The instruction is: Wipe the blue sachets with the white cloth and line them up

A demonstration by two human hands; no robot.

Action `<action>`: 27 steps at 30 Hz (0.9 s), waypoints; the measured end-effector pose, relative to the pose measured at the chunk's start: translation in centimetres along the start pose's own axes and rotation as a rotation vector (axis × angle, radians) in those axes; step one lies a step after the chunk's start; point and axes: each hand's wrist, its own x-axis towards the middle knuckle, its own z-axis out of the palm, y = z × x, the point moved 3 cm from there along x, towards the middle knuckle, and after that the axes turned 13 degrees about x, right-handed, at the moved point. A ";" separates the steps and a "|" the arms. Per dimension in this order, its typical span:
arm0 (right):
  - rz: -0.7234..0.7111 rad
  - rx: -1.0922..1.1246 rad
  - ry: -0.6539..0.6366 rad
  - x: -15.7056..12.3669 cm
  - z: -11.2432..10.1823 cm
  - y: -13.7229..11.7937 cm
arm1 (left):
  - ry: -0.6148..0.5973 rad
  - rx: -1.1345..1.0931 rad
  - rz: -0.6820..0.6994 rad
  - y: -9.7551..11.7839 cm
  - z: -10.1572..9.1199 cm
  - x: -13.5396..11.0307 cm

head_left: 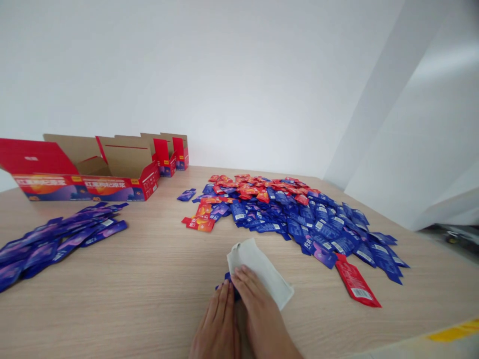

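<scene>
Two red cardboard display cartons (pixel 84 187) stand open at the far left of the desk (pixel 157 249), their flaps raised and their brown card inner faces showing. Behind them, two narrower red cartons (pixel 168 157) stand upright, also with flaps up. The front walls hide whatever lies inside any of them.

At the near edge of the view, the left hand (pixel 217 321) and the right hand (pixel 264 316) lie close together, fingers extended and nearly side by side. Neither grip looks tightly clenched, but whether either is grasping cannot be told. The left fingertips sit at a dark blue sachet (pixel 229 284), which is mostly hidden beneath the hands. The right fingers rest on a pale cloth pad (pixel 258 271), which lies tilted across the desk and overlaps the sachet.

Just ahead spreads a loose heap of blue and red sachets (pixel 284 214), with the red ones mostly along its far side. A single red sachet (pixel 355 281) lies at the heap's near right edge, touching it. A separate fan of purple sachets (pixel 56 244) lies well apart at the left.
</scene>
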 end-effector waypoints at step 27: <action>0.140 0.067 -0.103 1.0 -2.0 1.8 | -0.106 -0.021 -0.074 0.9 -0.5 -0.7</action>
